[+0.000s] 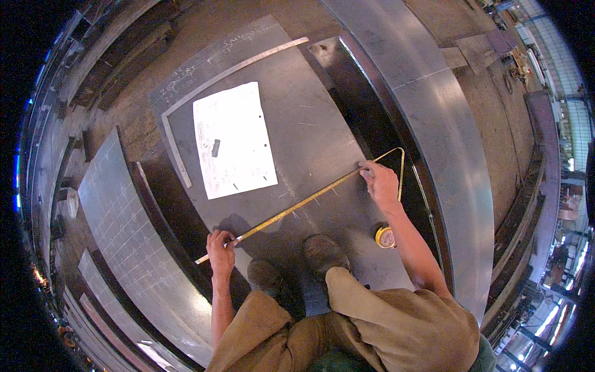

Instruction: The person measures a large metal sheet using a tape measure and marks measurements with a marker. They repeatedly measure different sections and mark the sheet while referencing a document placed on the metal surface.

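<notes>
The long thin yellow metal measuring tape (297, 206) lies slantwise across the big flat dark grey steel plate (310, 136), in front of the two dark worn shoes (325, 253). The left hand (220, 251) is at its low end, with the fingers bent and pinching the tape, and a bit of the tip pokes out past them. That pinch is probably there so the end can't slip. The right hand (380, 185) is near the other edge of the plate, its finger and thumb pinching the tape too. With one hand at each side, the strip looks pulled straight, likely so it can be read well.

Past the right hand the tape makes a sharp bend and comes back toward the round yellow tape case (385, 236), which sits by the right forearm. Neither hand holds the case, perhaps because both are busy.

The big white paper sheet (242, 167) lies flat beyond the tape, maybe so it is easy to see. A small black block (215, 148) rests on it, maybe as a weight. The L-shaped grey metal square (175, 152) bends around two sides of the paper, not in the tape's way
</notes>
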`<state>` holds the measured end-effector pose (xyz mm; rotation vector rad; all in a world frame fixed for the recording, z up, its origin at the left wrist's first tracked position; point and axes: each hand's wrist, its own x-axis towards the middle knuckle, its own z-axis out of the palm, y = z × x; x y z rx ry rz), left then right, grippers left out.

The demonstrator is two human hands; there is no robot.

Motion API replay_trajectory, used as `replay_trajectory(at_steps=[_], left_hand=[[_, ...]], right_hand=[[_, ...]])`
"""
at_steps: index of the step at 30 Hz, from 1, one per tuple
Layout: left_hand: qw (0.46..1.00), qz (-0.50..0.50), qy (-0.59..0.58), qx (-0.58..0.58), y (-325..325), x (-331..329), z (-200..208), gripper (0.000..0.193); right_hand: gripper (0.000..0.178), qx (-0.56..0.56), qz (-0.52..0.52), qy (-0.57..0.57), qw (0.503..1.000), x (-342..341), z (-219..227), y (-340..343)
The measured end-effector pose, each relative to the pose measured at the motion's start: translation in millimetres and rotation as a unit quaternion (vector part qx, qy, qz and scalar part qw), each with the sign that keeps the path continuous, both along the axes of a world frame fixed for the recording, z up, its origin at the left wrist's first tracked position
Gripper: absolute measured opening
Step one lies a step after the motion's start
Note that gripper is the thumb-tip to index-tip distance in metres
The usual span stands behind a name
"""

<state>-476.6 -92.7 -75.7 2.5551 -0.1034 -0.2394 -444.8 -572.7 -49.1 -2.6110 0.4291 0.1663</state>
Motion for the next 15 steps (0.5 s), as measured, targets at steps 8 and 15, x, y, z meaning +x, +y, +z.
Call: replay_trajectory(at_steps=[8, 15], left_hand=[[1.000, 0.020, -0.002, 0.020, -5, -2, 2, 0.016], [0.999, 0.032, 0.014, 0.006, -6, -1, 1, 0.018]], right_hand=[[0.038, -0.029, -0.041, -0.072, 0.996, -28, 8, -1], [0.028, -0.013, 0.003, -0.082, 0.997, -44, -4, 12]])
